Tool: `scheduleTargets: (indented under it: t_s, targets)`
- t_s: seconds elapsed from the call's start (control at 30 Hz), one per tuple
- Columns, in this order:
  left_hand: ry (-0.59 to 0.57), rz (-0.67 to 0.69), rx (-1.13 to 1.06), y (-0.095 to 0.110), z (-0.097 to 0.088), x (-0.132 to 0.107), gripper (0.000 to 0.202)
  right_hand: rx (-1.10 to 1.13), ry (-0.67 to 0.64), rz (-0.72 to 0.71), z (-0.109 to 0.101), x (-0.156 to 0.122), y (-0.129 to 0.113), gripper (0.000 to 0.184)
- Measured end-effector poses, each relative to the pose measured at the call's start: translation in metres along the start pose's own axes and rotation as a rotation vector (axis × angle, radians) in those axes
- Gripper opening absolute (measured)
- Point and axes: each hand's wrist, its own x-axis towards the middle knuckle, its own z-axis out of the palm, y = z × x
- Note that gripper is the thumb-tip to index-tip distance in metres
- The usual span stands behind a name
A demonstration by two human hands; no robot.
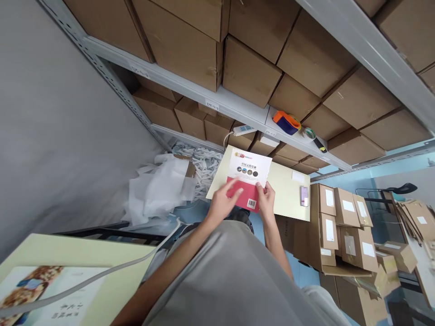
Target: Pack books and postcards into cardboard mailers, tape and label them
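A book (250,174) with a white upper part, a red lower band, a row of small round pictures and a barcode lies over the pale yellow tabletop (288,197). My right hand (267,199) grips its right edge, thumb on the cover and the other fingers at the side or underneath. Over the book's lower left is my left hand (222,203), its thumb and fingers spread apart. Whether those fingertips touch the cover I cannot tell.
Brown cartons (251,70) fill the shelves ahead. An orange and blue tape dispenser (287,122) and a tape roll (310,133) rest on the shelf edge. Left are white foam sheets (163,185); right, a large box (317,226) of labelled cartons. A cable (118,267) crosses the near-left table.
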Motion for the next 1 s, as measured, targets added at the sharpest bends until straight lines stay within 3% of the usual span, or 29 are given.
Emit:
scheduleTargets:
  t_s: [0.07,0.1,0.23,0.33,0.57,0.73,0.87,1.0]
  targets:
    - [0.127,-0.090,-0.043,-0.008,-0.011,0.013,0.077,0.092,-0.036,0.054,-0.013,0.001,0.000,0.065]
    - [0.120,-0.140,-0.093,-0.012,-0.016,0.019,0.082,0.119,-0.044,0.075,-0.018,0.001,0.000,0.067]
    - [-0.119,-0.335,-0.331,-0.015,-0.020,0.028,0.089,0.161,-0.019,0.115,-0.030,-0.003,0.002,0.070]
    - [-0.129,-0.358,-0.375,-0.008,-0.015,0.024,0.088,0.126,0.028,0.115,-0.030,-0.003,0.005,0.068]
    - [0.034,-0.212,-0.287,0.003,-0.011,0.024,0.087,-0.138,0.276,-0.090,-0.011,-0.004,0.008,0.082]
    - [0.164,-0.014,-0.037,0.007,-0.007,0.011,0.056,-0.050,0.025,-0.031,0.029,-0.021,0.008,0.073]
    - [0.020,0.174,0.090,0.012,-0.003,-0.001,0.035,0.003,-0.049,-0.059,0.054,-0.028,0.002,0.068]
    - [-0.144,0.224,0.118,0.016,-0.001,0.000,0.030,-0.025,-0.009,-0.092,0.046,-0.011,-0.001,0.061]
